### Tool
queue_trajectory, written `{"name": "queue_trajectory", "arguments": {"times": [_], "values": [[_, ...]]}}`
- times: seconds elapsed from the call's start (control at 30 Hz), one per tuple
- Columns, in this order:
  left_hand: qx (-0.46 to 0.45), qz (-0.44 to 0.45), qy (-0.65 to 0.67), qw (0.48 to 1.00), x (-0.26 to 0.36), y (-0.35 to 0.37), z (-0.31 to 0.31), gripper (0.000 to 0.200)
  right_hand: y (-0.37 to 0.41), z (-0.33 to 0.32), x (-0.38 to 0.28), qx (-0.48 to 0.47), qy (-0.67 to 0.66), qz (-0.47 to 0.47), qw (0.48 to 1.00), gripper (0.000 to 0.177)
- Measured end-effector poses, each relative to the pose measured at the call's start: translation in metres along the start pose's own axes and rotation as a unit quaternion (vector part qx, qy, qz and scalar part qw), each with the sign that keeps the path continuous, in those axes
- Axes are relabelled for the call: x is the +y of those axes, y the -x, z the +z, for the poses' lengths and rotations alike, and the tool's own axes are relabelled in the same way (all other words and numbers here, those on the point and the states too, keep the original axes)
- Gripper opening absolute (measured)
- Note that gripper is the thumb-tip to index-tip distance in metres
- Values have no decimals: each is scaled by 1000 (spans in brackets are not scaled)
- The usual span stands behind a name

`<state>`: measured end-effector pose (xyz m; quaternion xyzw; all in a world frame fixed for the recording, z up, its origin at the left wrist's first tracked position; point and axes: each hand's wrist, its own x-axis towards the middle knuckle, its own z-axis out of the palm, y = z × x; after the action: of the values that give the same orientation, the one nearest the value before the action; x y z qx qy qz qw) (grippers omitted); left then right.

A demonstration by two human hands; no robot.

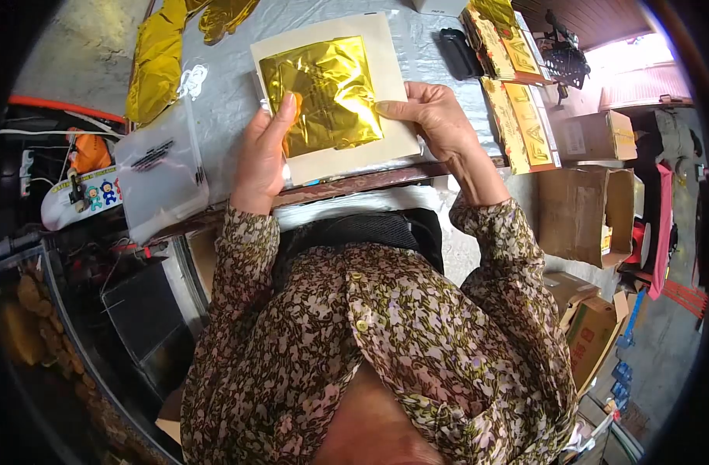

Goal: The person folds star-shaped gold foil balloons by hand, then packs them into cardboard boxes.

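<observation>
Two hands hold one cream sheet (374, 43) just above the near edge of the table (230, 101), at 12 o'clock from the person's chest. A square of gold foil (327, 89) lies in the middle of the sheet, crinkled, with a cream border showing on every side.

The left hand (261, 159) is clamped on the sheet's 8 o'clock corner, its thumb lying up over the foil's left edge and its fingers hidden behind. The right hand (436, 116) pinches the 3 o'clock edge, thumb on the cream border just beside the foil, fingers underneath.

By the look of it, the foil is already set on the sheet and roughly centred. What seems left is smoothing it, since it is wrinkled, and no fold shows in the sheet yet.

At 10 o'clock on the table lie loose gold pieces (156, 62), and a clear bag (164, 174) sits at 9 o'clock, well apart from the hands. At 2 o'clock are stacks (517, 85) of yellow and red printed paper, with a black case (457, 50) just beside them. Boxes (595, 136) stand past the table at 3 o'clock.
</observation>
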<state>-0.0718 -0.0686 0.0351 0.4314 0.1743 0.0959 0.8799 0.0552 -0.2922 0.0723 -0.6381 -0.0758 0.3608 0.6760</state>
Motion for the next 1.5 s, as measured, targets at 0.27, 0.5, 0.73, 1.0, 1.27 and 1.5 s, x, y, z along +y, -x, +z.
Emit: {"name": "queue_trajectory", "arguments": {"times": [0.27, 0.5, 0.73, 1.0, 1.27, 1.5], "values": [[-9, -5, -63, 998, 6, 2, 0, 40, -8, 10, -5, 54, 128, -131, 982, 57], [3, 21, -56, 998, 3, 0, 0, 41, -17, 3, -4, 39, 239, -241, 940, 26], [-18, 25, -76, 997, 4, 1, 0, 30, -30, 9, -4, 10, 211, -183, 960, 22], [-20, 20, -38, 999, 5, -10, -18, 37, -50, 27, -5, -8, 179, -170, 969, 18], [-51, 5, -60, 997, 17, -13, -33, 51, -88, 17, 20, -49, 88, -143, 985, 6], [-4, 143, -257, 956, 6, -17, -41, 75, -109, 14, 36, 13, 360, -248, 899, 10]]}}
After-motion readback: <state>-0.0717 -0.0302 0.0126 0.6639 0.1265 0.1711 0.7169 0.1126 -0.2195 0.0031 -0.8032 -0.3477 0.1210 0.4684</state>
